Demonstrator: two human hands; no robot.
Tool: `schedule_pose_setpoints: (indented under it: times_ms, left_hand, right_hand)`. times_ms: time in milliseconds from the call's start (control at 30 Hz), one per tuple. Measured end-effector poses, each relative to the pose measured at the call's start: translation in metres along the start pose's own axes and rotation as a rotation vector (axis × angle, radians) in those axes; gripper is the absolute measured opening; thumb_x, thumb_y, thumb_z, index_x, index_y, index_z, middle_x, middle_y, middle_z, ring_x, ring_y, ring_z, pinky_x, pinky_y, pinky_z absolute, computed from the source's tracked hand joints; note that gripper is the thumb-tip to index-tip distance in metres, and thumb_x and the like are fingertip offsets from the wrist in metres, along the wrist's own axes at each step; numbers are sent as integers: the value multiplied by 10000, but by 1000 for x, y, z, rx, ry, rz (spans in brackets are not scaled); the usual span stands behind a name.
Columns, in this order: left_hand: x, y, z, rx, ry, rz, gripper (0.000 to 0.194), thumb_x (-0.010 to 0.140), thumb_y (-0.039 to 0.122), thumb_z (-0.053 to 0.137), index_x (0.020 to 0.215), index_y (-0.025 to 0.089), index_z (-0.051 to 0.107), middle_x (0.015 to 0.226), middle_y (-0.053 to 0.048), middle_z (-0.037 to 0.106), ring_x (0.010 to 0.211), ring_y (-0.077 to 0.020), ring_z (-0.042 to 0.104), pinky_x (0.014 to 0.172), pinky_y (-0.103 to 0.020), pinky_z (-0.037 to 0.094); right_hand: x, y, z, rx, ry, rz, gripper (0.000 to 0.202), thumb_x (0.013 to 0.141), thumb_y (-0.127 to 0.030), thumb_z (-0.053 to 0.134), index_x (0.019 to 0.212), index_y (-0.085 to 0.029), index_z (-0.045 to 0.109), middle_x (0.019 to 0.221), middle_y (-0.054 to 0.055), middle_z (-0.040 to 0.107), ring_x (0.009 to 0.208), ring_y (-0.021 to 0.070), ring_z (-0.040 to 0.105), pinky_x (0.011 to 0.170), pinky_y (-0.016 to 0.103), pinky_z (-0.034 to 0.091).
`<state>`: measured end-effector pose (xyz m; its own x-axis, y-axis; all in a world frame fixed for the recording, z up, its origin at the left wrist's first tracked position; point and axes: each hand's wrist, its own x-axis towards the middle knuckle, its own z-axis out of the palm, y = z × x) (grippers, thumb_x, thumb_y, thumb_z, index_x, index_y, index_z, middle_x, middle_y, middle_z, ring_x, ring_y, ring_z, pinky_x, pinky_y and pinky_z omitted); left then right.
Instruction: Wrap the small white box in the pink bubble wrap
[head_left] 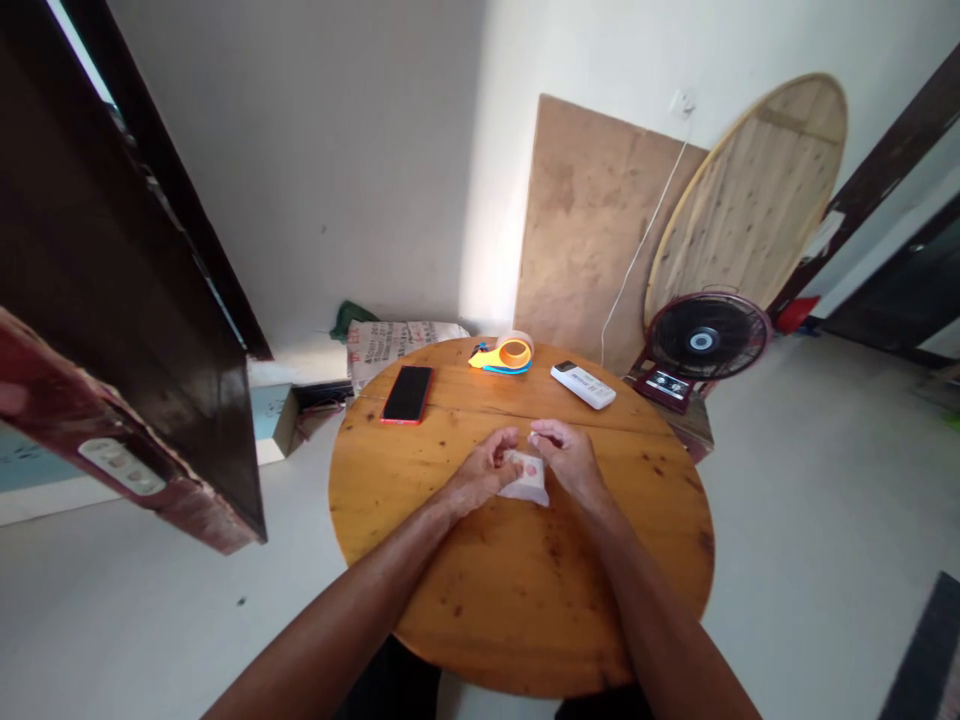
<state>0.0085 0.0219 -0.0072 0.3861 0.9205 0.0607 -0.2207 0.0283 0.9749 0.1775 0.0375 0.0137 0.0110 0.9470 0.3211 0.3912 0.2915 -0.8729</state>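
Left hand: my left hand (pixel 486 468) rests on the worktop with its fingers curled onto the left edge of a small white packet, gripping it there.
Right hand: my right hand (pixel 568 455) grips the packet's right edge, thumb and fingertips closed on its upper corner.
Small white packet: the small white packet (pixel 528 478) sits between my two hands, near the middle of the worktop; it is pale and flat, with a reddish patch showing on its face. Its lower edge seems to lie on the wood, though I cannot tell whether the top is lifted.
Worktop: the worktop (pixel 525 590) is round, of warm orange-brown wood with dark knots, and a seam runs across it just beyond my hands.
Phone: a phone (pixel 407 394) in a red case lies face up, screen dark, at the far left of the worktop, well apart from my hands.
Tape dispenser: an orange and blue tape dispenser (pixel 504 355) stands at the far edge, to the right of the phone.
Remote control: a white remote control (pixel 583 385) lies slantwise at the far right, near the dispenser.
Fan: a dark red fan (pixel 705 340) stands on the floor beyond the worktop, on the right.
Boards: a flat wooden board (pixel 592 220) and a round wooden board (pixel 750 190) lean on the white wall behind the fan.
Sack: a printed sack (pixel 390 345) lies on the floor by the wall, behind the phone.
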Motion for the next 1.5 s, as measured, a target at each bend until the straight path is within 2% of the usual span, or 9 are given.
schedule_pose_setpoints:
  times_ms: [200,467,633,933,1033,1133,1233,1367,1500]
  left_hand:
    - [0,2,2,-109,-140,40,653,660,434,785,1193,179,507,1108,-85,607,891,-172,609,792,-280,454]
    - [-2,7,3,-81,-102,42,506,647,402,786,1053,153,617,974,-46,652,836,-144,586,782,-247,436]
    - [-2,7,3,-63,-90,-52,454,641,416,775,971,133,645,814,-26,643,693,-117,560,680,-227,416]
    - [0,4,0,-30,-66,-74,450,639,425,767,957,128,652,795,-14,632,681,-109,540,667,-226,397]
    - [-1,7,1,-12,-67,-57,427,642,434,764,926,132,665,787,-8,629,683,-107,534,663,-222,389]
    - [-2,11,2,3,-59,-60,428,637,439,770,924,134,683,770,-8,635,681,-109,533,657,-222,385]
    - [-4,14,3,2,-48,-82,424,633,420,775,937,137,691,791,-20,656,691,-119,553,672,-232,396]
    - [-4,14,5,10,-1,-130,414,624,374,779,946,133,681,806,-32,670,686,-125,563,668,-236,398]
    - [-4,14,4,22,1,-123,407,628,361,774,948,127,680,809,-34,675,688,-126,566,665,-233,401]
  right_hand:
    - [-9,-11,0,-264,-32,-158,194,809,-284,555,887,-241,728,881,38,745,797,210,682,754,331,508]
    - [-11,-14,1,-276,-115,-283,200,832,-244,541,867,-260,738,826,19,747,741,177,684,705,284,504]
    - [-10,-16,-4,-307,-144,-283,198,802,-233,564,915,-236,727,852,35,751,769,192,698,732,297,516]
    - [-9,-21,-11,-354,-195,-359,223,799,-185,553,953,-221,709,862,32,745,792,173,688,767,283,496]
    - [-10,-26,-14,-417,-261,-398,202,794,-175,569,912,-246,718,845,11,741,815,176,670,851,320,451]
    - [-10,-30,-20,-395,-325,-378,192,779,-197,601,911,-255,727,840,15,738,827,194,654,886,350,427]
    - [-10,-30,-25,-260,-365,-275,210,812,-228,549,932,-240,721,828,18,735,804,200,653,824,335,460]
    - [-5,-20,-27,-164,-219,-125,231,821,-257,498,920,-221,704,774,9,720,749,197,651,767,326,478]
    - [-1,-8,-23,-180,-137,-88,199,788,-278,531,873,-208,697,806,23,713,772,202,643,759,323,473]
